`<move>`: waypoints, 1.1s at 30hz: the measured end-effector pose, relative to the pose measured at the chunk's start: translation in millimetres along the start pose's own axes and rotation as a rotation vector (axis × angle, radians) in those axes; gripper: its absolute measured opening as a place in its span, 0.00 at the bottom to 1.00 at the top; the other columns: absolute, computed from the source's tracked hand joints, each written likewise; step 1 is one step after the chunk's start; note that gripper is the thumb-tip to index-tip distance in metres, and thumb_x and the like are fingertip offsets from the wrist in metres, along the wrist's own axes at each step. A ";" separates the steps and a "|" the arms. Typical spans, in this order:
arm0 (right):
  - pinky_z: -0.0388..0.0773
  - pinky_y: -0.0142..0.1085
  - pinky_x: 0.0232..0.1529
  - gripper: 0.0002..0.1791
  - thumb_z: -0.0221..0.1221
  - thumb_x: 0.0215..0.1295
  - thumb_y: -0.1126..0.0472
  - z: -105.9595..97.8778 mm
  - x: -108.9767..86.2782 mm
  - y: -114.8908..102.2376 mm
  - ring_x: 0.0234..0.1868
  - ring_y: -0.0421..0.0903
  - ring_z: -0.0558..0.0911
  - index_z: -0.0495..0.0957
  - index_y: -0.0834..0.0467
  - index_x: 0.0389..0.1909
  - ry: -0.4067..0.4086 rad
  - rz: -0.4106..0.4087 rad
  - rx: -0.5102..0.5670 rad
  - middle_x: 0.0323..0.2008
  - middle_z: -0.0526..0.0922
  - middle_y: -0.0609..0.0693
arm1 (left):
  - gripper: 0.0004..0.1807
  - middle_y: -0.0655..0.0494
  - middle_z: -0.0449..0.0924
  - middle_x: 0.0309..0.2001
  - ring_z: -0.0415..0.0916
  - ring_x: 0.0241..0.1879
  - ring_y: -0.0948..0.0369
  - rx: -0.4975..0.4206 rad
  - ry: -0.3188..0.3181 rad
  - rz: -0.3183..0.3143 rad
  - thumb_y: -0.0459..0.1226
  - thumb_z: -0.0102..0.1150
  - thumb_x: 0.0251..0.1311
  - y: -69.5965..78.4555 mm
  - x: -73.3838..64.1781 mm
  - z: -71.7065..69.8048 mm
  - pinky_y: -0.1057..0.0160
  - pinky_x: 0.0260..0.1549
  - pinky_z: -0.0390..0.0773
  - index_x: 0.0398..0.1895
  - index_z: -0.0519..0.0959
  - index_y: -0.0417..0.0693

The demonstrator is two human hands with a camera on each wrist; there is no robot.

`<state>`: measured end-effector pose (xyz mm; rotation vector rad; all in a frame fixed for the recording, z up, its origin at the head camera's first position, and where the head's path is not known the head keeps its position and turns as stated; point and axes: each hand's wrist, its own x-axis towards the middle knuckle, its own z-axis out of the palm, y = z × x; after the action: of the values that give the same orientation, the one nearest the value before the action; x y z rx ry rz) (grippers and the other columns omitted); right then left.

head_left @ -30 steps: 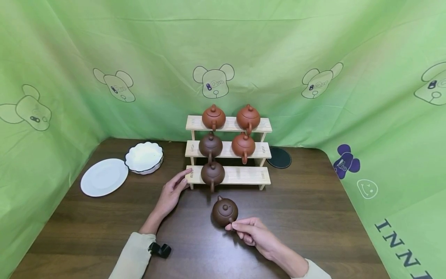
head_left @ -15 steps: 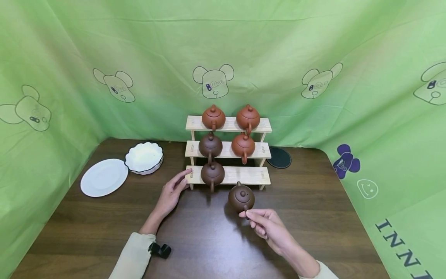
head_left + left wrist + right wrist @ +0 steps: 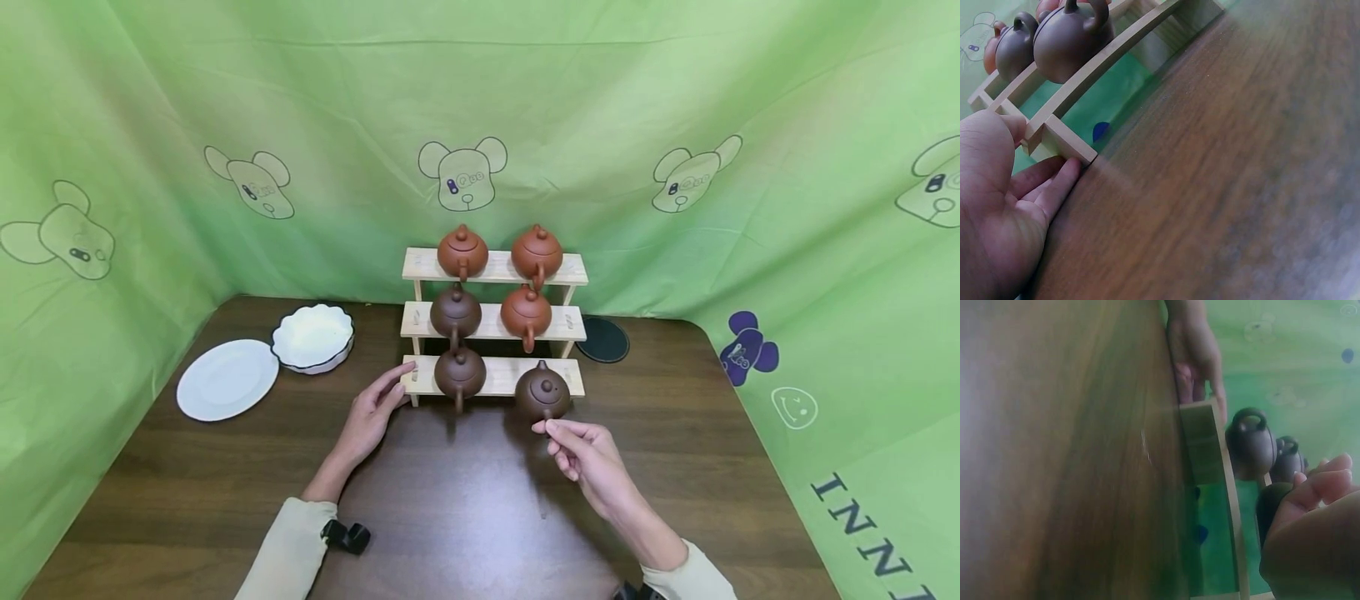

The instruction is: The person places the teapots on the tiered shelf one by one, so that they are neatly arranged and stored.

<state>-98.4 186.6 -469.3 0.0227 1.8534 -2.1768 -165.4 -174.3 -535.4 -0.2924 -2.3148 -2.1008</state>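
My right hand (image 3: 600, 468) pinches the handle of a dark brown teapot (image 3: 542, 390), whose spout points away from me. This teapot overlaps the right part of the lowest shelf of a three-step wooden stand (image 3: 498, 377). At the stand's lower left end, my left hand (image 3: 367, 421) touches the shelf and its leg with extended fingers (image 3: 1060, 181). Another dark teapot (image 3: 459, 373) sits on the same shelf, on the left. In the right wrist view, my right hand (image 3: 1316, 531) hides most of the teapot it holds.
The middle shelf bears a dark teapot (image 3: 455, 312) and a reddish one (image 3: 526, 312). Two reddish teapots, one left (image 3: 462, 252) and one right (image 3: 537, 252), stand on top. A white plate (image 3: 228, 380) and fluted dish (image 3: 312, 337) lie left; a black round mat (image 3: 604, 340) lies right.
My right hand has carried the dark teapot right and away from me, from over the table to the lowest shelf's right part. My left hand has stayed at the stand's end.
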 end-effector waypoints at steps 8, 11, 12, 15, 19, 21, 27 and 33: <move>0.64 0.21 0.20 0.10 0.61 0.83 0.63 -1.3 19.7 -0.2 0.22 0.33 0.70 0.92 0.59 0.45 0.074 -0.010 0.005 0.24 0.79 0.42 | 0.23 0.39 0.73 0.78 0.78 0.64 0.71 -0.006 0.001 -0.001 0.34 0.50 0.88 -0.1 0.9 0.5 0.68 0.64 0.83 0.79 0.75 0.39; 0.62 0.21 0.20 0.11 0.61 0.83 0.63 -1.6 26.4 -0.3 0.22 0.33 0.70 0.92 0.55 0.42 0.092 0.004 0.027 0.24 0.78 0.41 | 0.23 0.39 0.73 0.78 0.79 0.64 0.70 -0.004 -0.002 -0.001 0.34 0.51 0.88 0.1 1.5 1.0 0.67 0.64 0.83 0.79 0.75 0.39; 0.62 0.21 0.20 0.12 0.61 0.83 0.63 -1.6 28.4 -0.3 0.22 0.33 0.69 0.92 0.54 0.42 0.096 0.010 0.034 0.24 0.78 0.41 | 0.23 0.39 0.74 0.78 0.79 0.64 0.70 -0.005 -0.002 -0.002 0.34 0.51 0.88 0.1 1.8 1.2 0.67 0.64 0.84 0.79 0.75 0.40; 0.62 0.21 0.20 0.12 0.61 0.84 0.63 -1.0 33.1 -0.4 0.22 0.33 0.69 0.92 0.54 0.41 0.105 0.024 0.054 0.24 0.77 0.41 | 0.23 0.39 0.74 0.77 0.80 0.63 0.70 -0.005 -0.004 -0.001 0.35 0.51 0.88 0.4 2.4 1.5 0.66 0.64 0.84 0.79 0.76 0.40; 0.62 0.21 0.20 0.11 0.61 0.84 0.63 0.0 38.7 -0.3 0.22 0.33 0.69 0.92 0.57 0.42 0.107 0.025 0.056 0.24 0.77 0.42 | 0.22 0.39 0.74 0.77 0.80 0.62 0.70 -0.002 -0.001 0.006 0.34 0.51 0.88 0.4 3.1 1.6 0.68 0.63 0.84 0.79 0.76 0.39; 0.62 0.21 0.20 0.11 0.60 0.84 0.63 0.1 41.5 -0.5 0.22 0.33 0.68 0.92 0.58 0.43 0.104 0.029 0.065 0.24 0.76 0.42 | 0.22 0.39 0.74 0.77 0.80 0.62 0.70 0.000 0.000 0.008 0.34 0.51 0.88 0.4 3.2 1.7 0.68 0.63 0.84 0.79 0.76 0.39; 0.60 0.20 0.20 0.12 0.59 0.85 0.63 -0.8 46.1 -2.0 0.22 0.32 0.67 0.91 0.56 0.42 0.074 0.060 0.112 0.25 0.75 0.42 | 0.23 0.38 0.74 0.77 0.80 0.62 0.71 0.005 -0.001 0.002 0.34 0.51 0.88 0.3 2.2 1.8 0.66 0.64 0.84 0.79 0.76 0.39; 0.62 0.20 0.20 0.13 0.59 0.86 0.62 -0.2 47.2 0.6 0.22 0.32 0.70 0.92 0.53 0.43 0.068 0.070 0.121 0.24 0.79 0.41 | 0.23 0.39 0.74 0.77 0.79 0.62 0.70 0.011 0.006 -0.009 0.34 0.51 0.88 1.0 0.3 0.5 0.67 0.64 0.84 0.79 0.76 0.40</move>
<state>-143.6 177.2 -479.0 0.1852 1.7260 -2.2629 -165.6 -173.6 -534.5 -0.2756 -2.3277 -2.0896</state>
